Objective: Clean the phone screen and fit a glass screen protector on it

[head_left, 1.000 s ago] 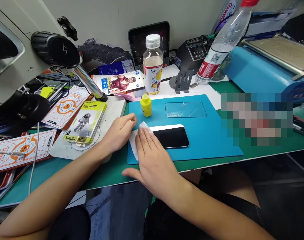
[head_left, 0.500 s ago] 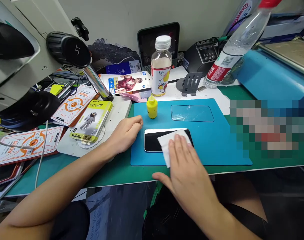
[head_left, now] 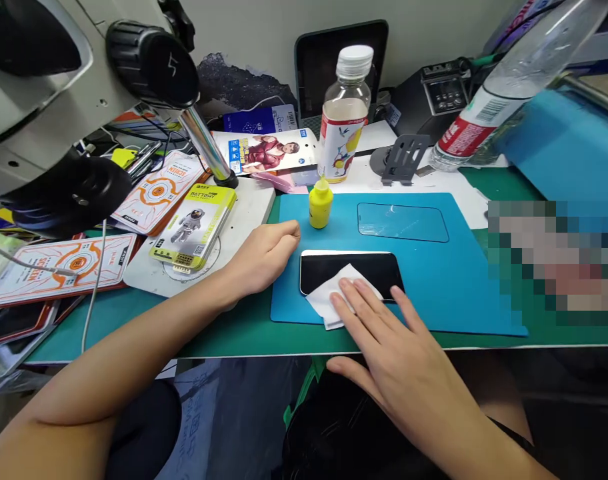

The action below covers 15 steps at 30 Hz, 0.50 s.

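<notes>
My right hand (head_left: 384, 340) lies with fingers stretched flat on a folded white wipe (head_left: 334, 297), pressing it against a phone (head_left: 329, 268). The phone lies face up on a blue mat (head_left: 464, 280), its dark screen partly covered by the wipe. At the mat's left edge my left hand (head_left: 267, 257) is curled into a fist, with nothing visible in it. Just beyond that fist stands a small yellow dropper bottle (head_left: 321, 205). A clear screen protector (head_left: 403, 223) with a dark border lies on the mat behind the phone.
Microscope body (head_left: 49, 100) overhangs the left side. Battery packs (head_left: 193, 223) and boxed screens (head_left: 69, 267) lie beneath it. A drink bottle (head_left: 345, 127), a phone stand (head_left: 407, 159) and a tilted water bottle (head_left: 477, 127) stand behind the mat. A blurred patch covers the right.
My right hand has turned, its fingers now pointing more to the left, and the wipe has slid toward the phone's near left side, baring more screen at right. The camera view has shifted slightly.
</notes>
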### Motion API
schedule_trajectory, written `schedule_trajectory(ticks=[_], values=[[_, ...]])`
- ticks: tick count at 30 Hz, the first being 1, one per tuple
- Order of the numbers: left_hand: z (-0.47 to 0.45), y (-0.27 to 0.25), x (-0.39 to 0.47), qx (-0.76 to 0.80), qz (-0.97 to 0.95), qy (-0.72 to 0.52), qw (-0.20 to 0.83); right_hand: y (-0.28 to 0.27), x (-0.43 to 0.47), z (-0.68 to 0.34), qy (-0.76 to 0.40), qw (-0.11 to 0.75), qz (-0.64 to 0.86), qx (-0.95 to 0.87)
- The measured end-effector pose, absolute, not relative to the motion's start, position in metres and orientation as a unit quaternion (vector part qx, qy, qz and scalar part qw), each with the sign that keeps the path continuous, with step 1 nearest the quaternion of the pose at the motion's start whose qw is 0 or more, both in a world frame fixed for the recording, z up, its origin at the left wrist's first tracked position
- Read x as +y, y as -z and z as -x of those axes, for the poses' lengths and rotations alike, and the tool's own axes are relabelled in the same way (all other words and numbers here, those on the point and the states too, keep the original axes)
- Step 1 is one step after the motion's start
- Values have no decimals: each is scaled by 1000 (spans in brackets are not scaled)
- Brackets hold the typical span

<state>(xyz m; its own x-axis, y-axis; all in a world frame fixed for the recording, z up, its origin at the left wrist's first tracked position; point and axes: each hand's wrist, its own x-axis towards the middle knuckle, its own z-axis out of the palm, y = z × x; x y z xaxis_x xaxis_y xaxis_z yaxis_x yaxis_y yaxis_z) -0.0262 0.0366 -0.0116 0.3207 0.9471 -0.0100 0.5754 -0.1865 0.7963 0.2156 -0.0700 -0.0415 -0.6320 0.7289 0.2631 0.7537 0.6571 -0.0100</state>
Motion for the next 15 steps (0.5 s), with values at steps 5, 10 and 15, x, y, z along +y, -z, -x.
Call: schedule_trajectory(ticks=[5,10,15], values=[[26,9,38,523,-728,-254,362,41,-67,-208,66,114,411,-902],[28,8,39,512,-732,-259,368,40,-54,-186,53,101,404,-908],[29,10,39,511,-729,-261,373,41,-49,-184,42,101,390,-914]])
